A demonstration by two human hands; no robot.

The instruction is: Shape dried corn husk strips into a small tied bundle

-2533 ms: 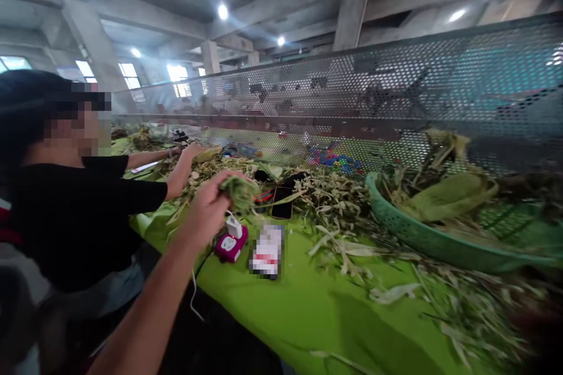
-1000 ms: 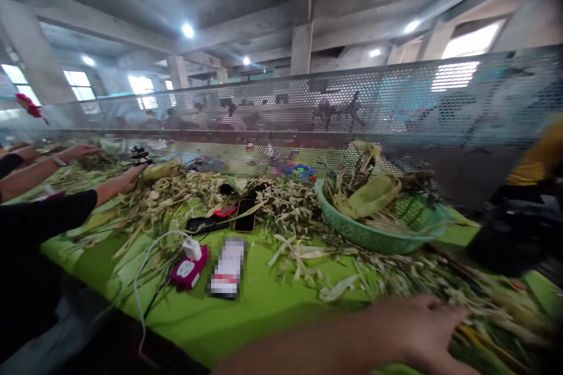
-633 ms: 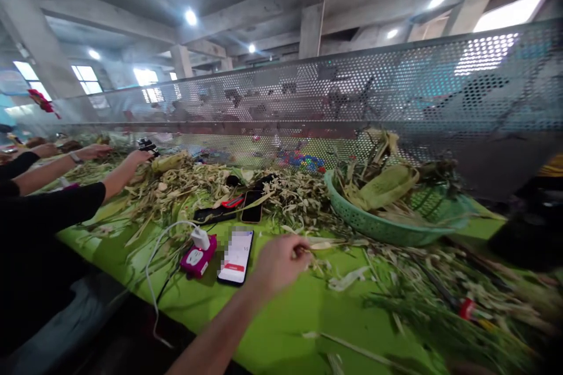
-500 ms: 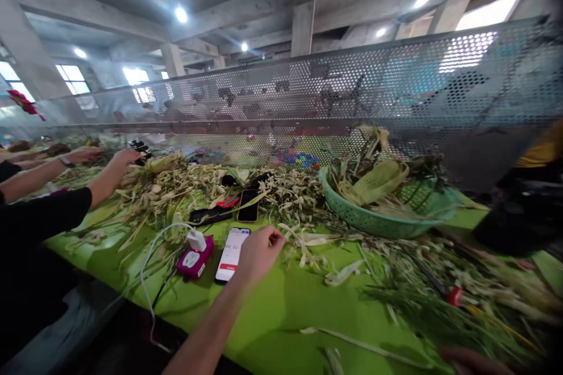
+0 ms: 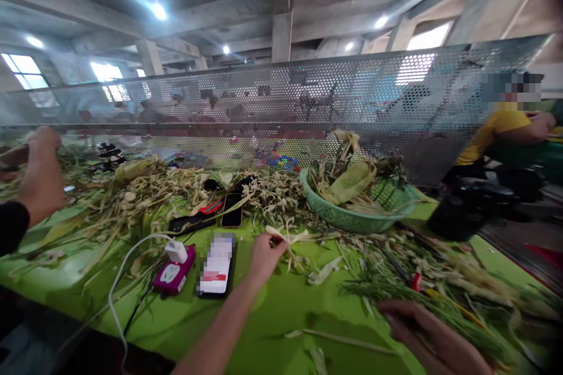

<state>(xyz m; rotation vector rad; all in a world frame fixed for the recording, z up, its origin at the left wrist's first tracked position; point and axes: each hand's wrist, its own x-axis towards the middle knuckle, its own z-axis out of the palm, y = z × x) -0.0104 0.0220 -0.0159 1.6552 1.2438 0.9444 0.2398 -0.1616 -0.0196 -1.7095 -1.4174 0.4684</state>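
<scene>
Husk strips, pale and loosely tangled: where are they found, and how are they gripped?

They are found at the near edge of the husk pile, over the green bench. They appear to be pinched by the left hand, its fingers curled and narrowed at the tips.

And the right hand?

It is noted beside the green stalks; its fingers are blurred, and whether anything is held cannot be told.

What is recommended?

The strips should be gathered well between the fingertips and drawn up gently. Dry husk is judged liable to tear, or to drag its neighbours along. Contact with the phone, just beside the forearm, should be avoided.
</scene>
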